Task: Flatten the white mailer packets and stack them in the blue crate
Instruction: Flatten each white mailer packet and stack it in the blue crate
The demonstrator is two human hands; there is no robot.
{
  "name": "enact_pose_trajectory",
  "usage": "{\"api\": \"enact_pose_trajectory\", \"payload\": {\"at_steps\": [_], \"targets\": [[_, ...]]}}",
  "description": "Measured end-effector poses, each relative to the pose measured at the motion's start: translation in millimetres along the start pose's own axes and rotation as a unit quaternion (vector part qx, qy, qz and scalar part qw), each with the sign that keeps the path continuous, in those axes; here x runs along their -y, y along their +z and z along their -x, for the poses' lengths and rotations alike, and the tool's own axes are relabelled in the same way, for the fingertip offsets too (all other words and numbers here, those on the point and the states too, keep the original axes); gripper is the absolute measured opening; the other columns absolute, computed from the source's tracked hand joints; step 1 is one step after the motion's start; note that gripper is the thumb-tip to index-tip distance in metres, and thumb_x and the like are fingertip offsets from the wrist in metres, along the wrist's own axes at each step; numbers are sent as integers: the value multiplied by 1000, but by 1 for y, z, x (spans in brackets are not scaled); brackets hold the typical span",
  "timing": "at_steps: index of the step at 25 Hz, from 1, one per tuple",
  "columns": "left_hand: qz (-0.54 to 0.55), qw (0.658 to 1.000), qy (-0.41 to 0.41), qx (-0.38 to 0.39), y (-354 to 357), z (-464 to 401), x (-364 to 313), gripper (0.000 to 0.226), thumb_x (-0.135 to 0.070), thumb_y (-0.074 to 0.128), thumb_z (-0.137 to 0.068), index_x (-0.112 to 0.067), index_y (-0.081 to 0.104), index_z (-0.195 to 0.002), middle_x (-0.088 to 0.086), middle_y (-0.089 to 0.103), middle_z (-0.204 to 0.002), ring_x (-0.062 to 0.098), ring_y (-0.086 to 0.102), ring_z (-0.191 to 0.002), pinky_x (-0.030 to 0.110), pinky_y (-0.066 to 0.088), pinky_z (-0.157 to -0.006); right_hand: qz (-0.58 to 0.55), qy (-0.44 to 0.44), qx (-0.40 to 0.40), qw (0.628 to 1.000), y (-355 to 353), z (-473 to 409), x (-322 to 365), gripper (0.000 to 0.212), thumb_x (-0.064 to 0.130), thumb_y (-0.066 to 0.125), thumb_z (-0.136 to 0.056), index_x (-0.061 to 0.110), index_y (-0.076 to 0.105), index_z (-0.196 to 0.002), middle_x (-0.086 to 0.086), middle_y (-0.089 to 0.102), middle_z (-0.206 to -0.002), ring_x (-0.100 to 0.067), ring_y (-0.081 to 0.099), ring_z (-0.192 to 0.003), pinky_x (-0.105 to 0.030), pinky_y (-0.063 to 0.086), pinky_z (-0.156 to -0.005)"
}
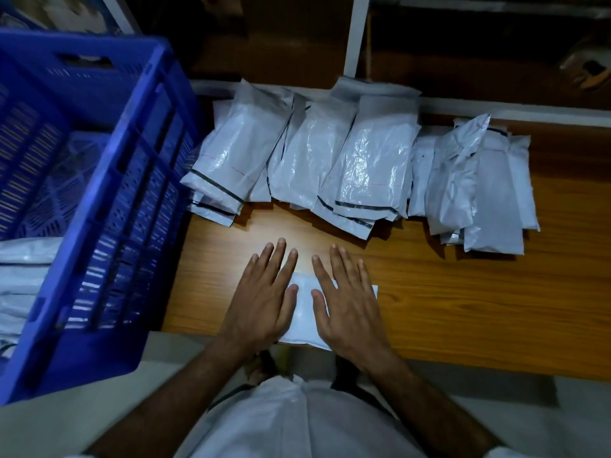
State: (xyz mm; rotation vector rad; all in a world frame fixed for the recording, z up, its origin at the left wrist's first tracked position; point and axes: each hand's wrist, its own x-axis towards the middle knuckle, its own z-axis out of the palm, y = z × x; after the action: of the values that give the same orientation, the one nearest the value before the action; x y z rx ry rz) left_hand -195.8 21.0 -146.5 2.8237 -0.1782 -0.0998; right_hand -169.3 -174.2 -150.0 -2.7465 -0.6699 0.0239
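A white mailer packet (304, 312) lies flat on the wooden table near its front edge. My left hand (264, 295) and my right hand (347, 299) both press down on it side by side, palms down and fingers straight and spread. Much of the packet is hidden under them. Several more white mailer packets (347, 160) lie in an overlapping row along the back of the table. The blue crate (109, 200) stands at the left, and a stack of white packets (23, 285) shows inside its near end.
The wooden table (463, 309) stretches to the right of my hands. A white frame post (353, 34) and dark shelving rise behind the packets. The crate's tall perforated wall stands close to my left hand.
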Motion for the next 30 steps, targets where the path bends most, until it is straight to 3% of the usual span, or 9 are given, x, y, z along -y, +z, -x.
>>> {"api": "enact_pose_trajectory", "payload": {"at_steps": [4,8,10,12,14,17,23,26,30], "targets": [[-13,999,-32,-10,6,-5,-3,62,-39,25,-107,-16,11,-164,6,-1,-171,21,-6,-158,42,0,-128,6,-18,-2,1000,1,-11,-3,63,36,41,-107,17,26,-165,-13,13,-173,-25,6,-161,-53,11,-129],[-10,997,-76,-18,2,-12,-9,63,-37,24,-106,-12,15,-163,12,1,-171,28,-2,-158,50,4,-127,-2,-35,14,999,0,-25,-11,60,41,38,-109,16,31,-163,-13,20,-172,-26,15,-160,-49,12,-129],[4,998,-51,-37,-3,-16,-24,63,-35,29,-105,-9,21,-161,17,7,-170,32,3,-157,52,4,-127,-1,-38,0,999,-10,-29,-18,54,40,38,-109,13,45,-156,-16,34,-166,-28,29,-155,-49,16,-128],[8,999,13,-29,4,-18,-43,63,-37,31,-105,-12,22,-162,16,7,-170,30,2,-158,52,6,-127,-1,14,-38,999,-19,-21,-29,50,36,35,-109,10,55,-147,-16,46,-158,-29,38,-149,-51,20,-127],[3,999,30,-17,15,-20,-51,62,-41,29,-106,-16,22,-162,14,5,-170,29,3,-158,53,12,-126,-4,76,-48,996,-21,-2,-40,54,37,31,-108,11,49,-152,-16,38,-163,-27,30,-154,-50,19,-128],[-8,1000,10,2,24,-23,-49,62,-41,29,-107,-19,15,-164,11,1,-171,26,-1,-158,50,9,-127,13,84,-17,996,-11,15,-47,60,40,28,-109,15,26,-164,-13,11,-173,-24,5,-161,-48,9,-130],[35,999,9,22,10,-23,-45,63,-43,29,-108,-20,12,-164,9,-5,-171,22,-11,-157,48,2,-128,35,80,-17,996,-14,9,-33,61,37,25,-108,13,27,-164,-18,11,-172,-30,5,-161,-60,15,-127],[-13,1000,0,5,-4,-10,-14,64,-44,28,-107,-21,11,-164,9,-5,-171,24,-11,-157,50,-1,-127,-5,35,-11,999,-8,2,-11,62,43,29,-108,19,23,-165,-13,9,-173,-25,2,-161,-55,5,-129],[-19,1000,-6,10,-2,0,4,65,-45,28,-107,-22,8,-164,6,-7,-171,22,-10,-158,43,-3,-127,-2,20,10,1000,6,-4,-3,65,47,34,-108,23,19,-166,-10,7,-174,-22,2,-161,-55,10,-128]]}}
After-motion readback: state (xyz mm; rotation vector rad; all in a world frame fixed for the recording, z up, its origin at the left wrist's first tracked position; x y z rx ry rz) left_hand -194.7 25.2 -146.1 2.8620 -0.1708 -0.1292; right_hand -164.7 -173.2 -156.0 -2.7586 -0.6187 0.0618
